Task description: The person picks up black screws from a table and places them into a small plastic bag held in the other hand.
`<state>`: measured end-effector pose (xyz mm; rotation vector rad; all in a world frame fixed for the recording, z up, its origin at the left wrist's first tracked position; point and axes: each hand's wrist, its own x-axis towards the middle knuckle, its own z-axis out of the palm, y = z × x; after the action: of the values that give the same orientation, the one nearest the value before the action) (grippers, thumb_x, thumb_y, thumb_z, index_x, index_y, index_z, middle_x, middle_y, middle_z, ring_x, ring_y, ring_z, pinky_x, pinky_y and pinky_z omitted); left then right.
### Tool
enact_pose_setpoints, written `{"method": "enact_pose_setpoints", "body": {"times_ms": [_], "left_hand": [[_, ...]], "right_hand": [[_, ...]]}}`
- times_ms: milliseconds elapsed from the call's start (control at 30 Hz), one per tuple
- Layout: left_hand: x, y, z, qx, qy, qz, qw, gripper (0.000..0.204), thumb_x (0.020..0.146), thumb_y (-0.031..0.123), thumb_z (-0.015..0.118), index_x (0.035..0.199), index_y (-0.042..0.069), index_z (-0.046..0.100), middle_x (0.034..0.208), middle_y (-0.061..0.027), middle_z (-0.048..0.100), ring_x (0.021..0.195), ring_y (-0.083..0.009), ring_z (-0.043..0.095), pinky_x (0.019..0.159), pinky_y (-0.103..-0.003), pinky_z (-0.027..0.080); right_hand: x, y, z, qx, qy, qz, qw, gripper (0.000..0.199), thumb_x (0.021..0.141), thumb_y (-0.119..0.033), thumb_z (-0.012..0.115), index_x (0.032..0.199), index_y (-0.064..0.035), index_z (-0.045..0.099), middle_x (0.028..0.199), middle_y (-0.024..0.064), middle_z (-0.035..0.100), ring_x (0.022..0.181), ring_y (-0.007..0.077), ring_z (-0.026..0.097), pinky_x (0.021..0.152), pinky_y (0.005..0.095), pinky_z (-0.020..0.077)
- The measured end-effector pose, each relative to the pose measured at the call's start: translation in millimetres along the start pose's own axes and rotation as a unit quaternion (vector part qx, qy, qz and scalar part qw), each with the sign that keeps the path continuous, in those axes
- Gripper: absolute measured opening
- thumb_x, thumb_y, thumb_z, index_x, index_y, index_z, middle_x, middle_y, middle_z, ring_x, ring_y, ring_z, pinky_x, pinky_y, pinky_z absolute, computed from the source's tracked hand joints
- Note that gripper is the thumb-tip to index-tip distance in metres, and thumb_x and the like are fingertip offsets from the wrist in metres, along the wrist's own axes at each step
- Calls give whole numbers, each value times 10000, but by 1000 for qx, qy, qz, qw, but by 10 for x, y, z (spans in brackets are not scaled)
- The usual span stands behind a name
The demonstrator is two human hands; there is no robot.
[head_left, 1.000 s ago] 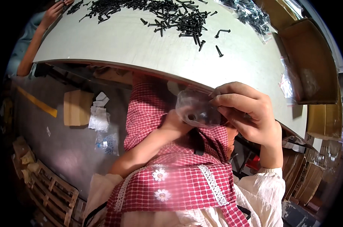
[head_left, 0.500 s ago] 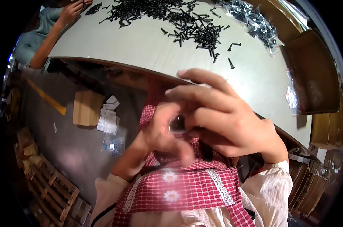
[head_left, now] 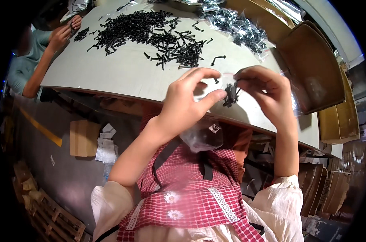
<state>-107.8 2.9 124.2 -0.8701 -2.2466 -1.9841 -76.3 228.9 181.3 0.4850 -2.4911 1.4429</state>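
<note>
While our left hand [head_left: 187, 101] pinches one side of a small clear bag [head_left: 231, 90] of black screws, our right hand [head_left: 263, 90] grips the other side (both closed on it), above the near edge of the white table [head_left: 122, 74], before the loose screw pile [head_left: 150, 34].

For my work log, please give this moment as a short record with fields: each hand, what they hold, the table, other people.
left hand: left hand, fingers pinched at a small bunch of black screws
right hand: right hand, fingers on the same bunch, with a clear plastic bag at it
lap: crumpled clear bags on the red checked apron
table: pale table with a heap of loose black screws and filled clear packets
other people: a co-worker's hands at the far left
</note>
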Motion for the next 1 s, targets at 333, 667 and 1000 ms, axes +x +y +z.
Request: {"method": "enact_pose_setpoints", "body": {"times_ms": [333,667,1000], "left_hand": [[284,-49,321,15,36,19,999,91,954,92,722,960,2,708,840,-117,756,720,-182,732,634,-307,554],[340,-51,363,67,-1,109,992,63,973,33,690,951,-25,690,843,-69,731,770,-115,702,733,-264,550],[450,-176,389,-62,97,-43,992,141,1054,125,650,1066,-4,706,922,-67,772,855,-130,733,723,-278,575]], "right_hand": [[-105,175,-17,-16,24,32,999,211,985,-159,732,1104,3,668,1005,123,746,853,198,707,754,339,564],[-117,172,-173,-112,-38,-60,991,178,881,-80,714,973,56,646,882,146,665,799,214,661,732,345,531],[346,460,-597,49,1,81,995,210,978,-202,744,930,0,714,745,55,707,685,127,649,649,305,517]]}}
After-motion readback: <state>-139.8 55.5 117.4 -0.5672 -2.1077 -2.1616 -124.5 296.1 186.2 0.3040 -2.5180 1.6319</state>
